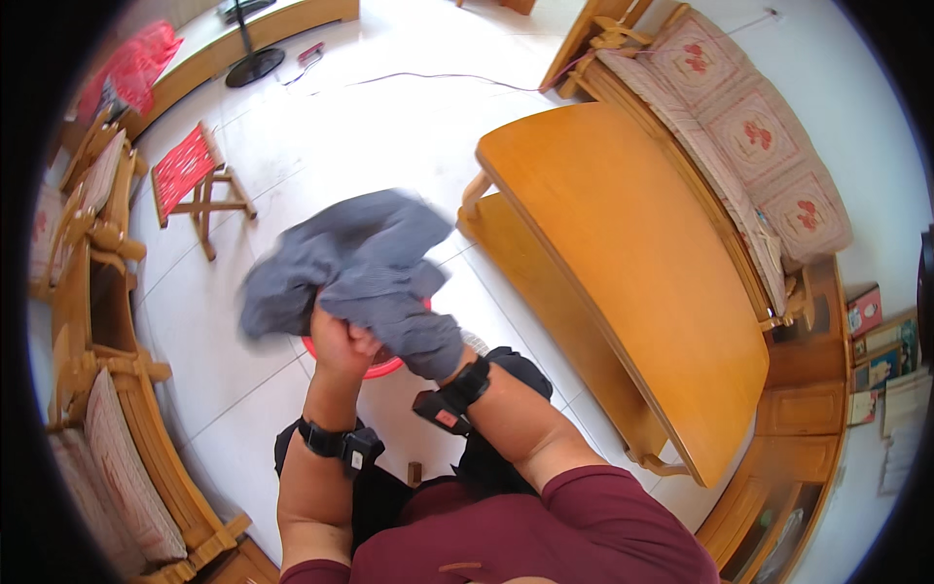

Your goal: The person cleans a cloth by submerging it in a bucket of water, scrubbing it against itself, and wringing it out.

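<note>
A grey cloth garment (365, 263), blurred and bunched up, hangs in front of me above the floor. My left hand (344, 344) has its fingers curled around the lower part of the cloth. Folds of the same cloth cover my right hand, and only the wrist (465, 359) shows at the fabric's edge, so its grip is hidden. Below the garment, between my knees, stands a round red basin (387, 370), mostly hidden by the cloth and my left hand. Both forearms wear black strapped devices.
To my right stands a long wooden coffee table (620, 255) with a lower shelf, and behind it a cushioned wooden sofa (730, 139). A folding stool (186, 171) with a red seat is ahead on the left. Wooden chairs (139, 438) line the left side. A cable (438, 76) crosses the tiled floor.
</note>
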